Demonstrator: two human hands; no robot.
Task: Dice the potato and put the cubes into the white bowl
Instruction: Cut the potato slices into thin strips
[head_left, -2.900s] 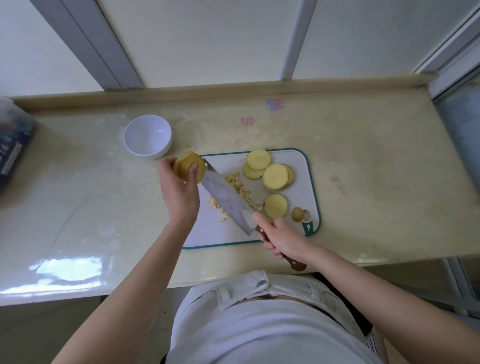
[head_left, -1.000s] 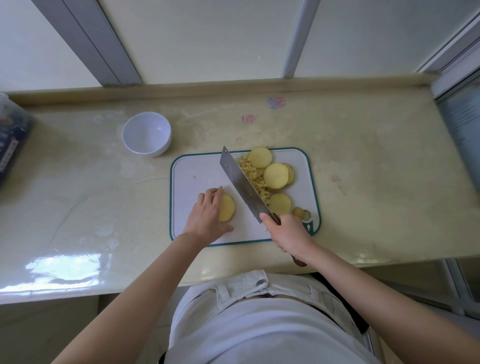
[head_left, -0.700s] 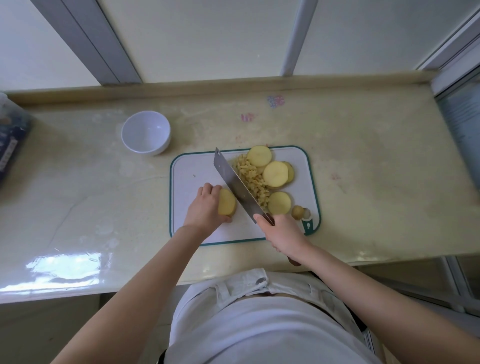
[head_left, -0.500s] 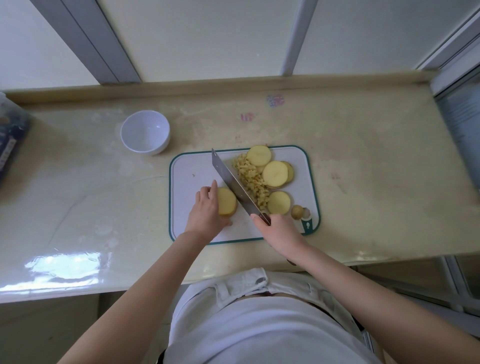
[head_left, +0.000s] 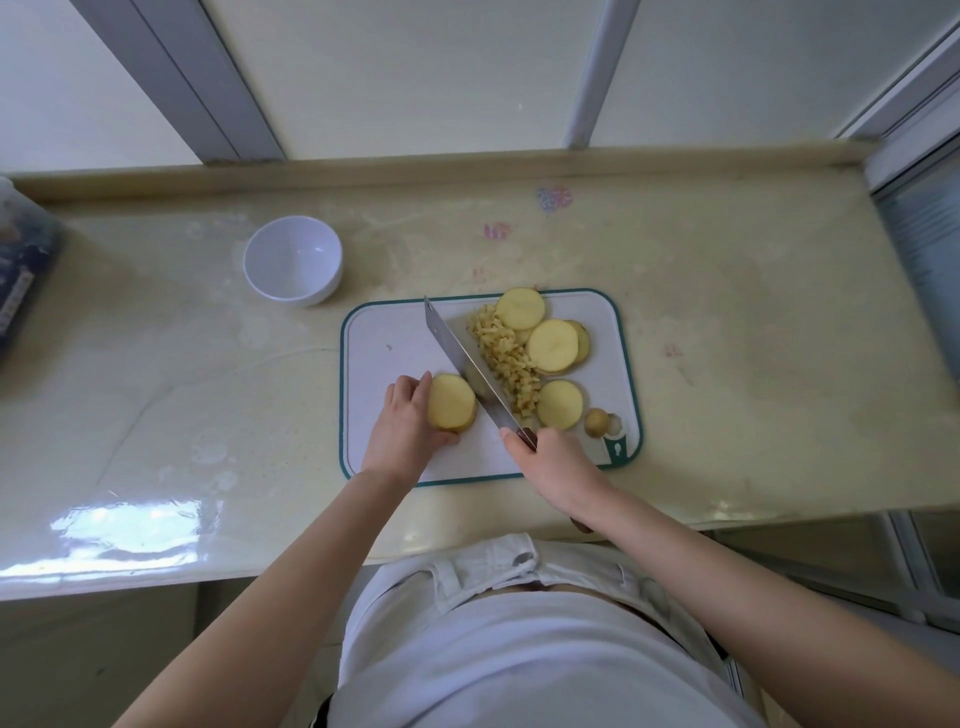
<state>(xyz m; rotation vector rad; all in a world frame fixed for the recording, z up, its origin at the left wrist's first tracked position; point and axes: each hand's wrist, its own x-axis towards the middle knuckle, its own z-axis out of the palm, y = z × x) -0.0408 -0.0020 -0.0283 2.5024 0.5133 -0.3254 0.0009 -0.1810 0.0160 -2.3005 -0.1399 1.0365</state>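
Observation:
A stack of potato slices (head_left: 451, 401) lies on the white cutting board (head_left: 384, 343). My left hand (head_left: 402, 423) holds the stack at its left side, fingers and thumb curled round it. My right hand (head_left: 550, 460) grips the handle of a cleaver (head_left: 462, 358), whose blade stands edge-down just right of the stack. A pile of small potato cubes (head_left: 506, 358) lies right of the blade. Several round slices (head_left: 553, 345) and a potato end (head_left: 596, 421) sit further right. The white bowl (head_left: 292, 260) stands empty on the counter, up and left of the board.
A dark packaged item (head_left: 21, 275) sits at the counter's far left edge. The counter (head_left: 727, 338) ends at a raised ledge by the window behind. Its front edge runs close to my body.
My left hand brought the slice stack from near the bowl down onto the board. The cleaver pushed the cubes to the right, then came to stand beside the stack.

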